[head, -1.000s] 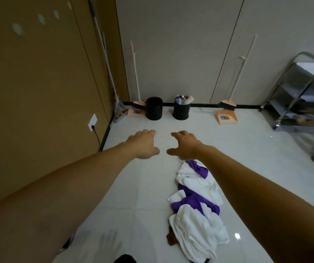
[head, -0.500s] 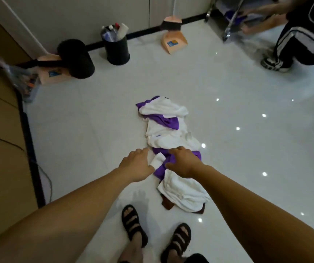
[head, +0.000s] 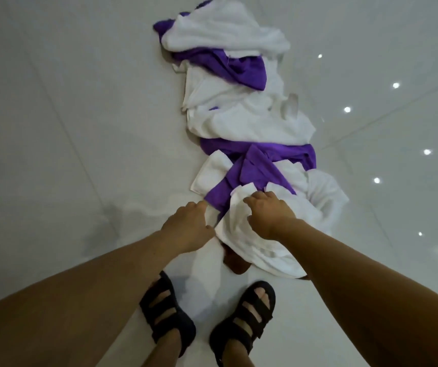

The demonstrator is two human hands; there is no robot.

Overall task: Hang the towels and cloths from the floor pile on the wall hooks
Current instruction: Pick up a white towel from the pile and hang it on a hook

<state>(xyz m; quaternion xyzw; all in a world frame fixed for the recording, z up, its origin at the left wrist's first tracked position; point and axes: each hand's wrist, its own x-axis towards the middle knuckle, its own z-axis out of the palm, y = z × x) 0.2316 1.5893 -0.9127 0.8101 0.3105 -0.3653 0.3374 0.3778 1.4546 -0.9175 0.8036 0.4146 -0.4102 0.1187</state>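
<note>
**A:** What is the left hand [head: 186, 226] doing?

**B:** It is reaching down with its back facing up and its fingers bending toward the floor [head: 80, 128]. Its thumb is touching the left edge of the towel [head: 241, 242]. The fingertips are hiding under the hand, so I cannot tell whether they are pinching any cloth.

**A:** And the towel itself?

**B:** It is white and is lying crumpled on the floor between the two hands, spreading out under the right wrist. It is forming the near end of the pile [head: 239, 123].

**A:** What is showing just beside it?

**B:** A brown cloth [head: 236, 264] is peeking out from under its near edge, below the gap between the hands.

**A:** What is the right hand [head: 268, 215] doing?

**B:** It is lying on top of the towel with its fingers curling into a raised fold and gripping it. The cloth is bunching up around the fingertips.

**A:** What is lying beyond the hands?

**B:** A purple cloth [head: 255, 168] is lying just past the fingertips, touching the towel. The rest of the pile is stretching away from both hands in a long strip of white and purple pieces overlapping one another.

**A:** Anything on the near side of the hands?

**B:** The person is standing in black sandals [head: 165, 313], with the feet showing under the forearms, close to the towel's near edge.

**A:** And to the right of the right hand?

**B:** Small light spots are reflecting off the glossy floor there.
</note>
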